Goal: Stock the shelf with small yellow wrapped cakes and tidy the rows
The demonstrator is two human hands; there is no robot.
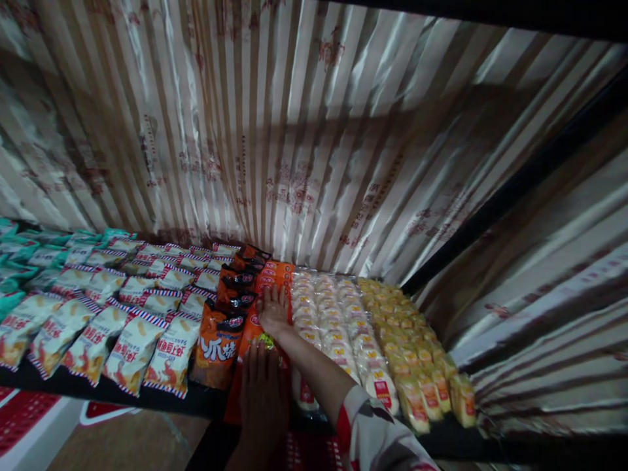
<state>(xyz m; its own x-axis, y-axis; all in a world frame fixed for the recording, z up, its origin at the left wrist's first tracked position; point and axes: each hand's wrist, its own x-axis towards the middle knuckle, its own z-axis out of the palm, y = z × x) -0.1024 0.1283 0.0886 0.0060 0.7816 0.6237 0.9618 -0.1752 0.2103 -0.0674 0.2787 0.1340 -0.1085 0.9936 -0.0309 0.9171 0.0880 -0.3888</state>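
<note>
My left hand [263, 383] lies flat on the near part of a long orange snack package [252, 327], fingers straight and pointing away from me. Farther back, my right hand [273, 311] rests on the same orange package, palm down with its fingers apart. Close along the left side stands a row of orange-and-black snack bags [218, 343]. To the right, under my right forearm, are rows of white round packaged cakes [338, 327] in clear wrappers. The part of the package beneath my palms is hidden.
White snack bags with striped edges [130, 350] fill the left of the dark shelf [206, 400], with green bags [39, 255] beyond. Yellow wrapped pastries [407, 347] stand at the right end. A pleated printed sheet [294, 131] hangs behind; a dark pole [510, 183] slants down at right.
</note>
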